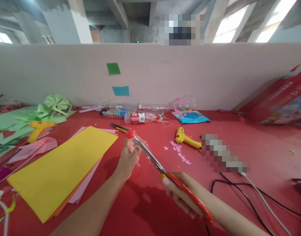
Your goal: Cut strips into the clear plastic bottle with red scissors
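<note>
My left hand (128, 159) is closed around a cut piece of clear plastic bottle (144, 146) that has a red cap (130, 133) on its neck. In my right hand (181, 191) is a pair of scissors (173, 178) with red handles, my fingers wrapped round them. The long metal blades point up and left and reach the plastic just beside the cap. Whether the blade edges are on the plastic or only in front of it, I cannot tell. A utility knife (119, 127) lies on the table just beyond the cap.
Yellow paper (64, 173) lies stacked at left, near green paper (15, 114) and a yellow glue gun (37, 129). Another glue gun (187, 138) and pink stars (178, 150) lie right. Plastic bottles (138, 118) line the wall. Cables (248, 193) cross the red table at right.
</note>
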Demonstrator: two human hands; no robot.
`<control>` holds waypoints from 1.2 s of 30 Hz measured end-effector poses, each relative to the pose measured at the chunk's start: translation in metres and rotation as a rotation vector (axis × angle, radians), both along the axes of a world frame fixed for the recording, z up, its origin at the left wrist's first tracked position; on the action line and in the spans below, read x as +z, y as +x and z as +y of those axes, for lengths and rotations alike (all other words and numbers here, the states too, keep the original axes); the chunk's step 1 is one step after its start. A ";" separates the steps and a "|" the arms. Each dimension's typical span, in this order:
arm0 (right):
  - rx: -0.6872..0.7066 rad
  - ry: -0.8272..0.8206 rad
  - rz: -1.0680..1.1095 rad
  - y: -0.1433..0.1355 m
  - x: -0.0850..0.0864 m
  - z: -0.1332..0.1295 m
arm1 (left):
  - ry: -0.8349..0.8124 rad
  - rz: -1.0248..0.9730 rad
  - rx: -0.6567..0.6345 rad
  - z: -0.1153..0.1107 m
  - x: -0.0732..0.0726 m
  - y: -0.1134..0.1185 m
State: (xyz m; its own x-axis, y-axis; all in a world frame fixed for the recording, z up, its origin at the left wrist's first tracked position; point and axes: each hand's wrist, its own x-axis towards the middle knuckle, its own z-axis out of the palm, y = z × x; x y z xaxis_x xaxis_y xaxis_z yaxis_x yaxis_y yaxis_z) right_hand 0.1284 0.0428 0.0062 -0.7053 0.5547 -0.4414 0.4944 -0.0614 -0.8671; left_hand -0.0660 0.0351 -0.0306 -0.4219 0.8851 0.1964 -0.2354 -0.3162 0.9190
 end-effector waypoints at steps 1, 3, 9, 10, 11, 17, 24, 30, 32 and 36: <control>0.006 0.001 0.006 0.001 0.000 0.000 | -0.003 -0.012 -0.011 0.000 -0.001 0.000; 0.017 0.014 0.020 0.003 -0.002 0.001 | -0.012 -0.027 -0.017 0.001 -0.003 -0.001; 0.062 0.045 0.011 0.008 -0.009 0.003 | -0.049 -0.192 0.132 0.006 0.007 -0.015; 0.050 0.055 0.011 0.008 -0.010 0.003 | -0.017 -0.226 0.125 0.006 0.010 -0.018; 0.026 0.061 0.020 0.007 -0.011 0.004 | 0.006 -0.270 0.105 0.006 0.012 -0.019; -0.116 0.048 0.032 0.002 -0.011 0.011 | -0.043 -0.445 -0.068 0.001 0.014 -0.015; -0.091 0.185 -0.096 0.000 -0.012 0.012 | -0.185 -0.414 -0.059 0.001 0.010 -0.012; -0.089 0.311 -0.182 -0.002 -0.010 0.016 | -0.240 -0.432 -0.122 0.000 0.010 -0.007; -0.073 0.361 -0.190 -0.002 -0.010 0.017 | -0.214 -0.520 -0.158 0.000 0.012 -0.008; -0.044 0.418 -0.184 -0.001 -0.013 0.019 | -0.108 -0.652 -0.252 -0.002 0.017 -0.013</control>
